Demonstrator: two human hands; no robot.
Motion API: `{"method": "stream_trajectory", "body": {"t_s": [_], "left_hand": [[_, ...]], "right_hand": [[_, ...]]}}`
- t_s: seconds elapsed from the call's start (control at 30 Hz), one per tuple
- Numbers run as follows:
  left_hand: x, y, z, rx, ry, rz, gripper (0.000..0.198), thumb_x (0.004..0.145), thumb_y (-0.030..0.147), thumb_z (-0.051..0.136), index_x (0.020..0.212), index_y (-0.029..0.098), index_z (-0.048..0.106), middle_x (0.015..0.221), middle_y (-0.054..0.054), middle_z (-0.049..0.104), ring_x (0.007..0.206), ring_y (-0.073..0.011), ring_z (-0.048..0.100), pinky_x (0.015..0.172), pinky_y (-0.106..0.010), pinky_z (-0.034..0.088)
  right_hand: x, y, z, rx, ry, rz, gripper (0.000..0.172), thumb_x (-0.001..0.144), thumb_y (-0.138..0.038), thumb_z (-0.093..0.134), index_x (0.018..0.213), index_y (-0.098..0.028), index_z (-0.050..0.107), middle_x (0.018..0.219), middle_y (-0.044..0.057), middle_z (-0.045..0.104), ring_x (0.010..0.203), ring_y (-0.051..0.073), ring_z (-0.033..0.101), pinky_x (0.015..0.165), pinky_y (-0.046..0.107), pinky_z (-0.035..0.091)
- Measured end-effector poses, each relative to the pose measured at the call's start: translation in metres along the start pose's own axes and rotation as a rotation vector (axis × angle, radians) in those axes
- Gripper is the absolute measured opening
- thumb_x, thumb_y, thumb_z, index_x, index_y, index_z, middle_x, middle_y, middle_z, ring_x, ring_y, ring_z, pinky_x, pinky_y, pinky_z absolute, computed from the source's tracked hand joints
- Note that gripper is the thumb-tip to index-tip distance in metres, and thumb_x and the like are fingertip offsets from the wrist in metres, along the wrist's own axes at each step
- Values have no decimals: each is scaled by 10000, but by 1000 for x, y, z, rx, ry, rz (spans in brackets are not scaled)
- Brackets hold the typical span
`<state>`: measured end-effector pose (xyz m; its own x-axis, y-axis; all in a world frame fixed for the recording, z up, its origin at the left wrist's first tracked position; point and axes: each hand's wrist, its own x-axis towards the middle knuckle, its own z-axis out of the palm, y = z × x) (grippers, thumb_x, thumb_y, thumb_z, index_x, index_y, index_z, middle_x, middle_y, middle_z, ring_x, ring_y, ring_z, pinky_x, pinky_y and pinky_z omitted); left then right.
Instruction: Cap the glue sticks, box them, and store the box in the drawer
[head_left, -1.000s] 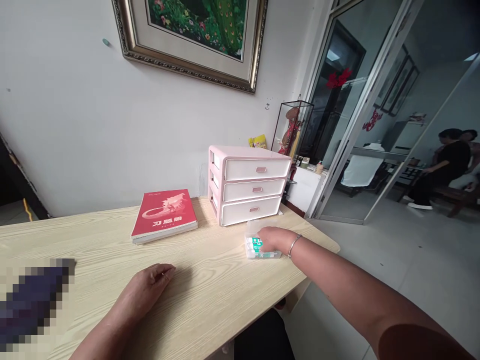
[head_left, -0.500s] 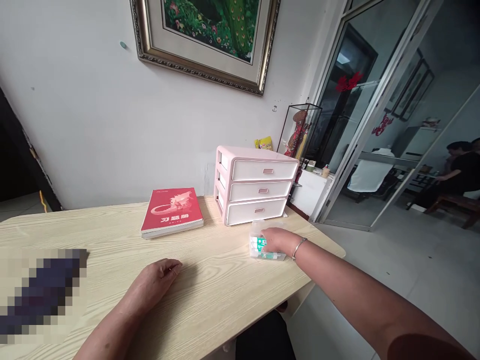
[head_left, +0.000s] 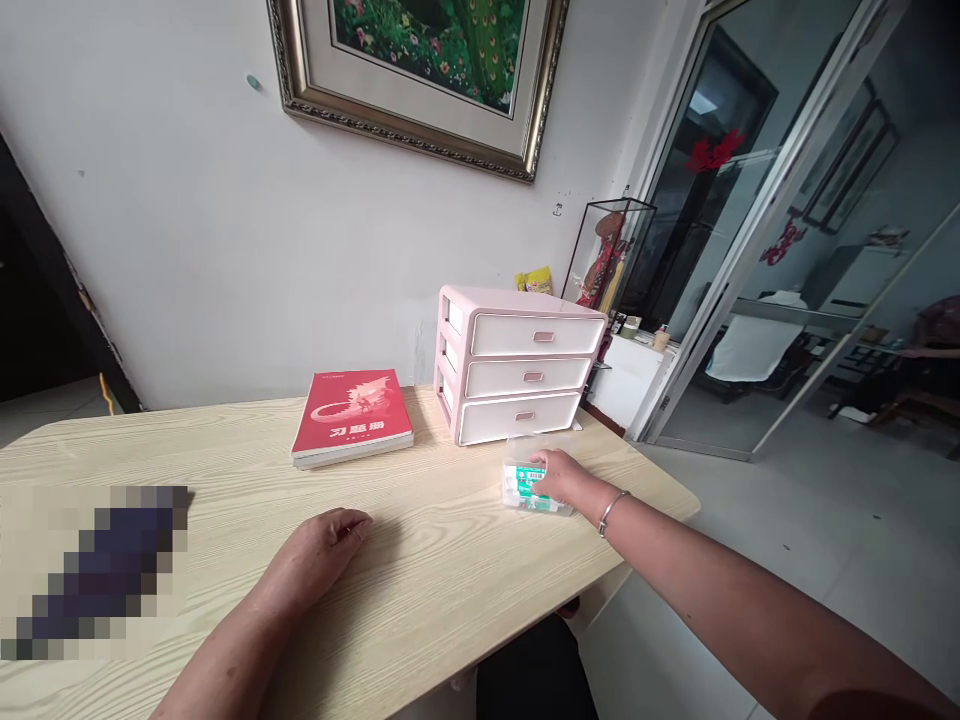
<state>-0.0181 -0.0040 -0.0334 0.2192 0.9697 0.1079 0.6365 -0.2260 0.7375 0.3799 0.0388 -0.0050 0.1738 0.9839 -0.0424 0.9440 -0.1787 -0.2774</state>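
My right hand [head_left: 561, 478] reaches into a clear plastic box [head_left: 510, 503] on the right side of the table. Its fingers are closed on a small green-and-white packet [head_left: 527, 482], whose exact kind I cannot make out. More white and green items lie in the box, partly covered by the hand. My left hand [head_left: 330, 540] rests on the wood-grain table [head_left: 420, 560] with its fingers curled in and nothing visible in them. In front of it lies a red-covered book [head_left: 356, 410], apparently on top of another.
Behind the clear box stands a pink-and-white drawer unit [head_left: 529, 375] with three drawers, all closed. A pixelated dark shape [head_left: 105, 570] covers the table's left part. A glass door [head_left: 705, 220] is at right, with blurred dark shapes behind it.
The green-and-white packet in my right hand now sits slightly higher and shows more of its label. My left hand has stayed in place. The whole view has shifted a little.
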Motion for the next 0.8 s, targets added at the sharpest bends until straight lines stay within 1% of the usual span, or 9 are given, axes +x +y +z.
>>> {"method": "stream_trajectory", "body": {"t_s": [0.07,0.13,0.23,0.33,0.4,0.5,0.6,0.7,0.8], "left_hand": [[0,0,0,-6,6,-5,390,825,523,536,891,219,769,931,-70,765,901,-294,687,786,-305,504],[0,0,1,-2,7,2,384,828,516,535,884,219,772,913,-66,764,879,-288,690,770,-304,505],[0,0,1,-1,24,23,365,825,505,543,858,228,778,888,-55,763,845,-282,695,738,-301,506],[1,0,1,13,21,29,367,833,501,532,858,231,778,893,-58,763,852,-285,694,735,-308,503],[1,0,0,14,18,22,364,832,500,532,864,235,779,901,-63,764,862,-289,693,740,-314,503],[-1,1,0,-8,42,27,335,810,485,558,855,244,786,907,-68,768,855,-291,693,742,-319,507],[-2,1,1,-14,48,48,316,807,466,565,858,246,787,921,-68,769,860,-293,695,752,-329,510],[1,-1,1,-2,39,75,321,827,452,546,873,236,779,924,-77,765,861,-292,694,760,-350,514],[3,-1,2,22,44,127,354,853,418,510,896,187,774,927,-113,758,860,-286,684,779,-383,510]], "right_hand": [[2,2,3,7,16,-10,630,623,-67,724,1241,-163,643,1209,123,663,1002,232,663,762,244,490],[3,3,3,7,12,-27,544,633,-59,712,1164,-170,677,1111,89,705,937,215,674,723,233,481],[4,4,-3,-12,-8,-66,389,673,-95,710,1055,-172,704,1023,57,732,886,191,677,688,216,467],[0,3,-13,-58,-52,-127,339,705,-149,722,1042,-184,715,1017,41,743,888,178,679,694,207,459],[-3,0,-21,-111,-75,-179,325,709,-188,739,1034,-197,728,1032,47,745,934,200,677,727,222,453],[-8,-8,-28,-209,-81,-253,301,701,-222,756,1000,-194,742,1065,94,735,1022,270,655,790,275,439],[-10,-15,-29,-287,-83,-279,236,721,-186,727,955,-162,738,1029,143,730,1021,312,650,813,318,431],[-14,-14,-25,-310,-78,-253,205,770,-123,684,972,-130,718,1029,168,717,1006,296,652,817,324,444],[-23,-15,-21,-280,-71,-225,158,888,-205,647,1030,-144,682,1069,122,690,982,224,648,856,336,494]]}}
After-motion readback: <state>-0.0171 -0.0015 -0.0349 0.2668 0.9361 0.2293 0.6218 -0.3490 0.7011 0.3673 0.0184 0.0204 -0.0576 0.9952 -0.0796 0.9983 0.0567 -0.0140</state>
